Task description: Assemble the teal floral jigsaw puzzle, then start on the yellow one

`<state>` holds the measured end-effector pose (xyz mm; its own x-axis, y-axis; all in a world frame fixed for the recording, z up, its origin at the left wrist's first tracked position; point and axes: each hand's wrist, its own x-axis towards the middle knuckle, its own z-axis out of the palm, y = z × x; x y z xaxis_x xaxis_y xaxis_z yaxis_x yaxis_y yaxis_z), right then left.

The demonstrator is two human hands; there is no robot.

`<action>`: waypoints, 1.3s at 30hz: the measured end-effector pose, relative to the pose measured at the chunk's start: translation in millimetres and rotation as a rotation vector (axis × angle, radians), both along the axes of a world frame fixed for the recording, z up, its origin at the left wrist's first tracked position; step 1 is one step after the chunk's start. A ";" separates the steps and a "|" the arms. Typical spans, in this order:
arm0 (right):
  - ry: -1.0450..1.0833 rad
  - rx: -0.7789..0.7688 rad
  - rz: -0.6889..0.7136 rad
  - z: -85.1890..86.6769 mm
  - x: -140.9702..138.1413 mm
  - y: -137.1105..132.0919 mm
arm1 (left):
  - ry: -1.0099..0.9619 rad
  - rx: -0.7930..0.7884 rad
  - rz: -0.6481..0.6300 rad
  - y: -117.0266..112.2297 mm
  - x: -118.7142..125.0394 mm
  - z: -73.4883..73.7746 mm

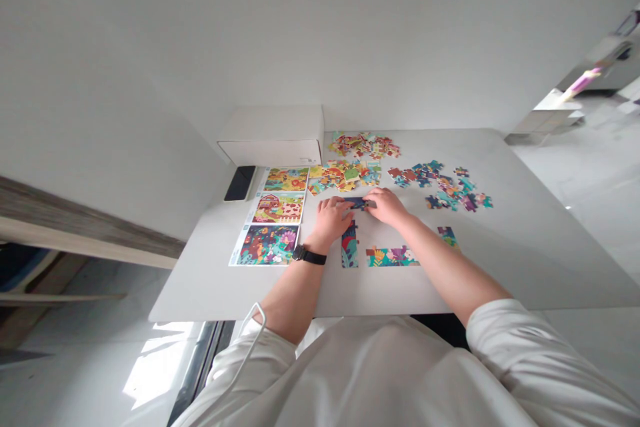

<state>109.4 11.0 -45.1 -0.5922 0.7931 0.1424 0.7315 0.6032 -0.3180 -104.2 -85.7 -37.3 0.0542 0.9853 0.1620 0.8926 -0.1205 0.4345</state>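
Note:
Dark blue jigsaw puzzle pieces [356, 203] lie joined in a short row on the table, between my two hands. My left hand [331, 219] grips the left end of this row, its fingers bent over it. At the right end, my right hand [386, 205] pinches the row with thumb and fingers, which partly cover it. Just below my left hand is an upright joined strip of puzzle pieces [350, 247] with red and teal leaves. A bottom strip [393, 257] with flowers runs to the right, partly hidden under my right forearm. Another short strip [448, 235] shows beyond that forearm.
Loose pieces sit in piles: pink and yellow [365, 145], orange and green [345, 175], dark blue and brown [423, 173], teal and purple [463, 193]. Left are picture sheets [270, 245], a phone [241, 183] and a white box [273, 137] against the wall.

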 end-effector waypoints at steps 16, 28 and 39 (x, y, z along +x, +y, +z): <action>-0.018 0.022 0.037 7.7 8.3 -17.7 | 0.094 -0.002 -0.020 -2.5 3.3 -6.4; 0.161 0.005 -0.174 26.2 112.8 -30.7 | -0.142 0.226 0.008 14.8 -16.3 -22.4; 0.261 0.017 -0.681 -1.9 232.2 -56.2 | -0.383 0.159 0.297 14.6 -25.3 -5.3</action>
